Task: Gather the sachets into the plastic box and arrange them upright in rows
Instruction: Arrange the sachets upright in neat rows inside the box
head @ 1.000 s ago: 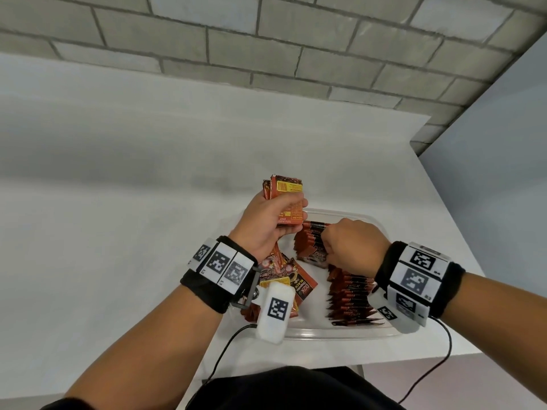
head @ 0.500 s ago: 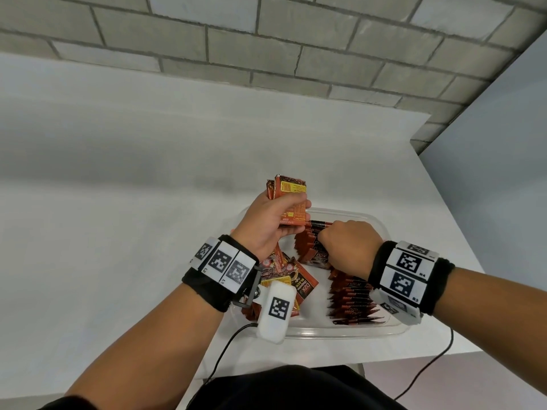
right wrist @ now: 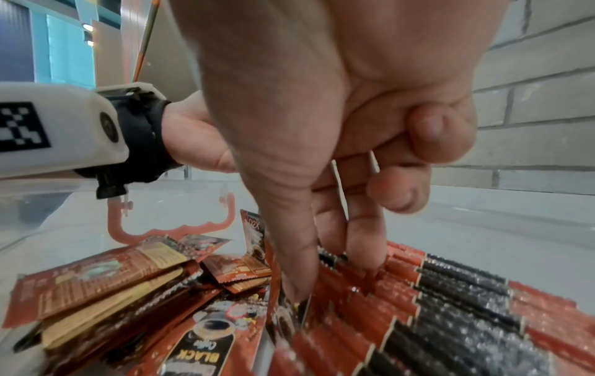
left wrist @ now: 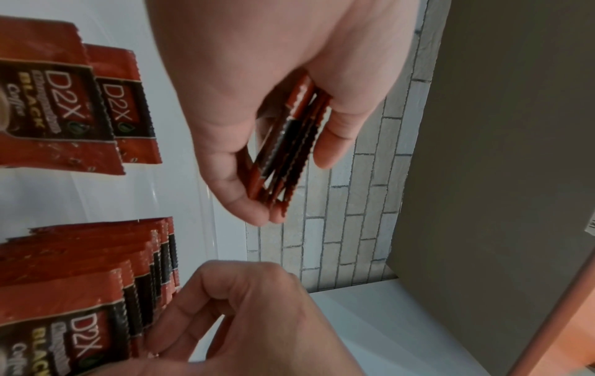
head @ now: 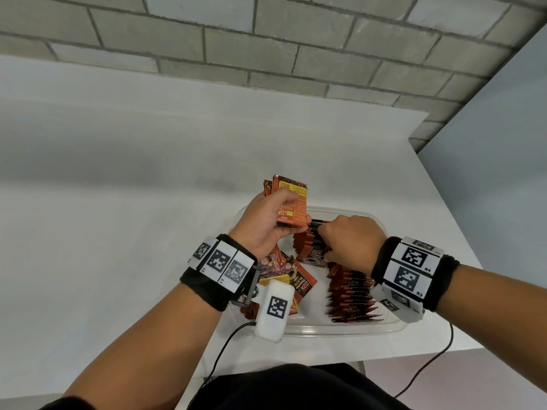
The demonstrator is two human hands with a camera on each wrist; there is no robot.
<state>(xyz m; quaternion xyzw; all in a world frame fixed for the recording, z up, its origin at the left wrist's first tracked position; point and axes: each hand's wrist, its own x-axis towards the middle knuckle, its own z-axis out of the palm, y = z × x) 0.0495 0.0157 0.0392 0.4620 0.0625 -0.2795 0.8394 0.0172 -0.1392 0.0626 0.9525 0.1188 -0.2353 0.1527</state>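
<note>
**Presently: sachets partly rowed, both hands over the box**

Head view, lower centre of frame: the clear plastic box [head: 310,331] sits on the white table [head: 124,220], near its front edge. Left hand [head: 266,224] is raised above the box's far left corner, fingers and thumb curled round a small stack of sachets [head: 291,204]; the stack stands on end, printed backs toward the camera. The left wrist view shows the same stack edge-on in the palm [left wrist: 289,142], several sachets thick, thumb on one side and fingers on the other.

Right hand [head: 347,242] is down inside the box at centre frame, knuckles up, on the far end of the upright row [head: 352,294]. Right wrist view: thumb and two fingers [right wrist: 299,267] reach into the tops of the standing sachets and pinch one between them; the other two fingers are curled toward the palm. Exactly how many sachets are in that pinch, cannot tell.

Upright row runs along the right half of the box, from the near wall up to the right hand, edges upward, packed close. Loose sachets [head: 299,284] lie flat and overlapping in the left half of the box, partly hidden under the left wrist camera [head: 275,309].

Grey block wall [head: 266,39] fills the upper frame behind the table.
</note>
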